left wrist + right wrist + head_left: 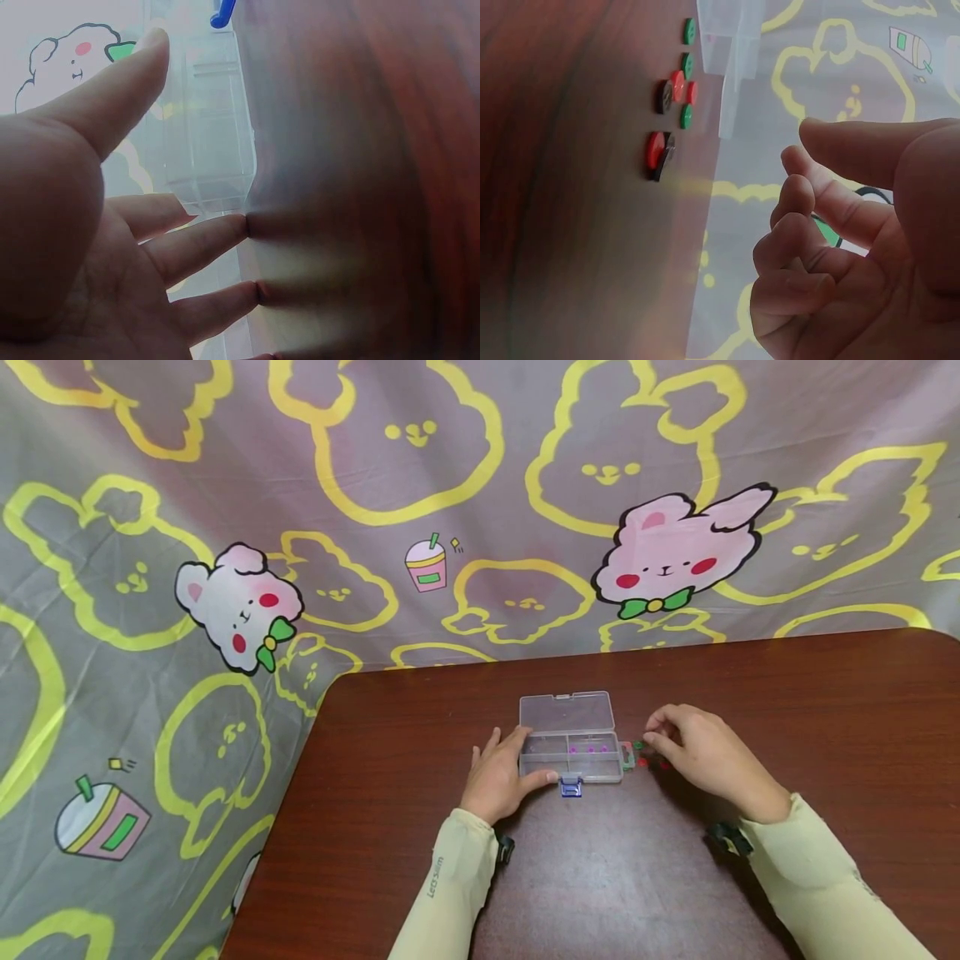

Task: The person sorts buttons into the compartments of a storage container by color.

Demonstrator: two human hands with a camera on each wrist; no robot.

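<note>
A clear plastic compartment box (600, 768) lies on the table with its lid (566, 714) tilted back and a blue latch (572, 788) at the front. My left hand (498, 777) rests at the box's left end, its straight thumb along the front edge and its fingers spread beside the wall. Several small pink pieces (591, 750) sit in the back right compartment. Right of the box, my right hand (708, 756) hovers over small round buttons, among them a red button (655, 150) and a green button (686, 116). Its fingers are loosely bent, with a gap between thumb and index fingertip.
Dark buttons (664, 97) lie among the red and green ones on the brown wooden table (420, 735). Behind the table hangs a grey curtain (517, 410) with yellow cartoon outlines. A black strap piece (729, 839) shows at the right wrist.
</note>
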